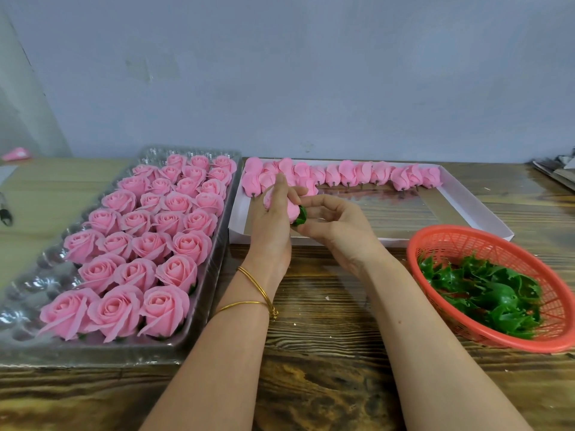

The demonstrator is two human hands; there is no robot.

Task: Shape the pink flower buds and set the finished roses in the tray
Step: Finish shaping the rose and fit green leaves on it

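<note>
My left hand (270, 222) holds a pink flower bud (292, 208) upright above the table, fingers wrapped round its petals. My right hand (334, 223) pinches the green calyx (300, 216) at the bud's base. Most of the bud is hidden behind my left fingers. To the left lies a clear plastic tray (205, 275) filled with several finished pink roses (149, 231) in rows. A white shallow box (485, 213) behind my hands holds a row of unshaped pink buds (357, 174) along its far edge.
A red plastic basket (466, 241) with several green calyxes (485, 293) sits at the right on the wooden table (326, 321). A dark tool (5, 209) lies at the far left. A grey wall stands behind. Papers lie at the far right edge.
</note>
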